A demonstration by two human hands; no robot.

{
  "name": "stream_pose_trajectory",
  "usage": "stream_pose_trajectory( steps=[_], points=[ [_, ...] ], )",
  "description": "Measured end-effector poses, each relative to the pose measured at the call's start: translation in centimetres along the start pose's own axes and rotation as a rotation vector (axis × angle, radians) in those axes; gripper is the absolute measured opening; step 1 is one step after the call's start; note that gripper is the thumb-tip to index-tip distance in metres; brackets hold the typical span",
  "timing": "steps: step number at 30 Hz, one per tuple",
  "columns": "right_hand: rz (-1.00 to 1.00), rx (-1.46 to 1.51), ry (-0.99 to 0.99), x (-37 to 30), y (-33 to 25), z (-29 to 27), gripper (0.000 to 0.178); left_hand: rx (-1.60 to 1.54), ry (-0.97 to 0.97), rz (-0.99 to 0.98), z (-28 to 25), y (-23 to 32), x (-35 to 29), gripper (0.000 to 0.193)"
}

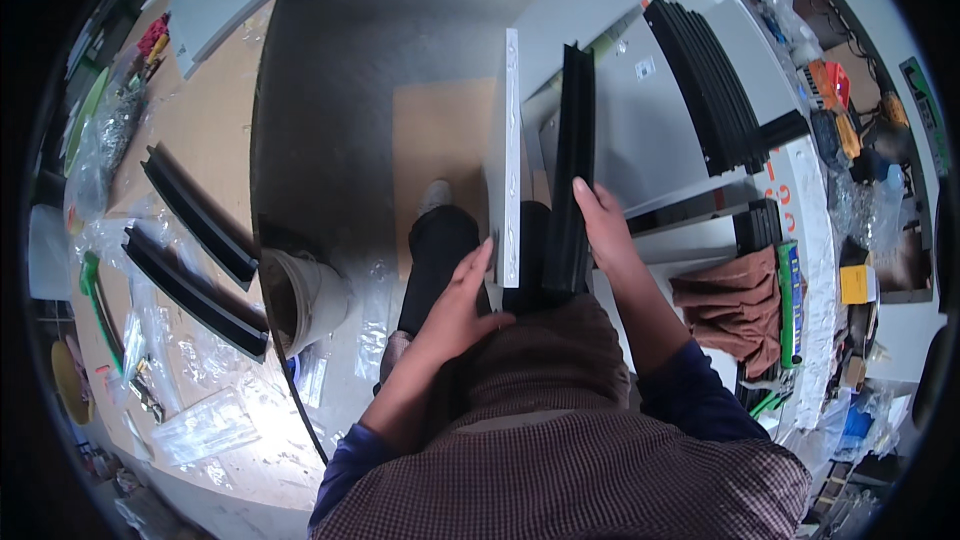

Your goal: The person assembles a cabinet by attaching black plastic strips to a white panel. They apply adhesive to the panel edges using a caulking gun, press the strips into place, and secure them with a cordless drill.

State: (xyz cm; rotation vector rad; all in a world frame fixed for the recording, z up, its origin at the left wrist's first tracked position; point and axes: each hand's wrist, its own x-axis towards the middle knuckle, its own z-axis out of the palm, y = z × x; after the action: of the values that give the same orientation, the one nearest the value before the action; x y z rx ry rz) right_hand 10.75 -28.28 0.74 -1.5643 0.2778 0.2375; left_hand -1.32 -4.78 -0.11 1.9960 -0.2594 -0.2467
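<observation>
A white panel (512, 155) stands on edge between my legs, with whitish streaks, like glue, along its narrow top edge. My left hand (458, 305) is at the panel's near left end, thumb and fingers apart, fingertips against or just beside its face. To the right of the panel, my right hand (603, 225) grips a long black channel strip (570, 140) by its right side. The strip runs roughly parallel to the panel edge, with a gap between them. The right hand's other fingers are mostly hidden behind the strip.
On the left table (215, 405) lie two black channel strips (200, 215) and clear plastic wrap. A whitish bucket (310, 295) stands beside it. At right are stacked black strips (705, 80), grey panels (640, 125), a brown cloth (730, 305) and a green tube (790, 305).
</observation>
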Motion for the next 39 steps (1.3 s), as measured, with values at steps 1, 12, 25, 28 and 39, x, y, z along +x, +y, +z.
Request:
stream_pose_trajectory(
  steps=[1,12,25,28,39],
  points=[
    [0.001,0.047,-0.028,0.4,0.3,0.4,0.041,0.013,0.039,0.057,0.3,-0.1,0.5,0.109],
    [0.051,0.258,-0.154,1.3,1.2,3.0,0.042,-0.120,0.148,0.017,1.5,-1.5,1.8,0.086],
    [0.034,0.248,-0.189,1.3,1.5,3.3,0.041,-0.086,0.126,0.004,1.5,-1.1,2.0,0.085],
    [0.035,0.214,-0.177,1.4,1.6,3.4,0.049,-0.097,0.100,0.002,1.4,-1.1,1.9,0.083],
    [-0.026,0.190,-0.217,1.2,0.9,3.6,0.042,-0.080,0.097,0.003,1.4,-1.3,1.8,0.083]
  ],
)
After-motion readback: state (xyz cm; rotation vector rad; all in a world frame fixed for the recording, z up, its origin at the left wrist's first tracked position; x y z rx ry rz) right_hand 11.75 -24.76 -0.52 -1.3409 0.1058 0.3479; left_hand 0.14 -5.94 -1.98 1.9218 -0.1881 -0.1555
